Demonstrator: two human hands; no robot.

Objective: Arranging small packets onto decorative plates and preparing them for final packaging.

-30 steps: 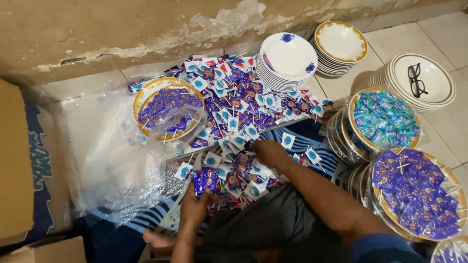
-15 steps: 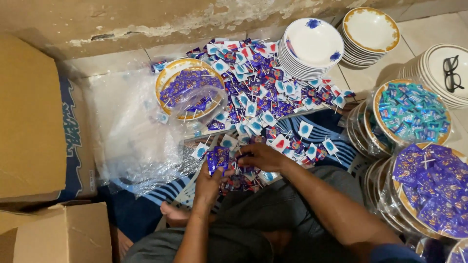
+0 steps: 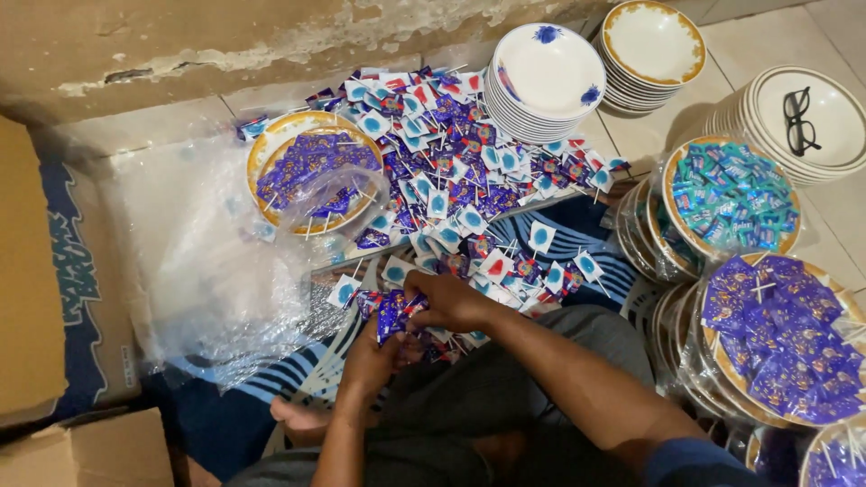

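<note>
My left hand grips a small bunch of purple-wrapped candies just above my lap. My right hand meets it from the right, fingers closed on the same bunch. In front of both hands a big heap of purple candy packets and small white-and-blue paper flags on sticks spreads over the floor. A gold-rimmed plate filled with purple candies sits at the heap's left, partly under clear plastic.
Clear plastic wrap lies to the left beside cardboard boxes. Stacks of white bowls and gold-rimmed plates stand behind; glasses rest on another stack. Wrapped plates of teal and purple candies sit right.
My right hand drew back from the heap to meet the left hand at the candy bunch. The view shifted right and closer.
</note>
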